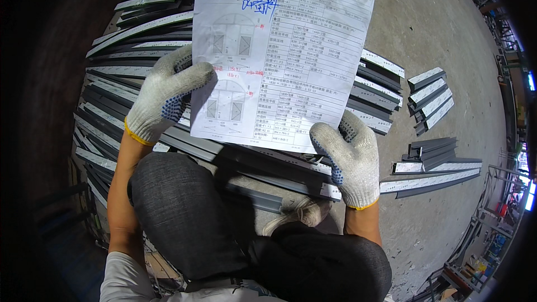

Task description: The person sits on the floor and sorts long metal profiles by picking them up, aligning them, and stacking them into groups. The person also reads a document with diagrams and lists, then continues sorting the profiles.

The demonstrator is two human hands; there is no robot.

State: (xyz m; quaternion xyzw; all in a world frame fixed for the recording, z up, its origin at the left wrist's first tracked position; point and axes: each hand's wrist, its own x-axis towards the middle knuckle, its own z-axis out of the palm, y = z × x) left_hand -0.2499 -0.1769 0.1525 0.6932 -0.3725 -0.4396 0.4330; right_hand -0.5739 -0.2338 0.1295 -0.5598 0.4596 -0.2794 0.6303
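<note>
A printed paper sheet (235, 65) with window drawings, a table of figures and red and blue handwriting is held up in front of me. My left hand (170, 92), in a white knit glove with blue grip dots and a yellow cuff, pinches its left edge. At the lower right corner my right hand (350, 159), gloved the same way, grips the sheet between thumb and fingers. Below and behind the paper lie long dark grey metal profiles (268, 165), many with white printed strips; the sheet hides part of them.
Stacked profiles (113, 88) spread across the left side. Short profile pieces (432, 96) and another small pile (436, 163) lie on the concrete floor (419, 226) to the right. Metal racks (482, 235) holding assorted items line the far right. My bent knees (180, 214) are just below my hands.
</note>
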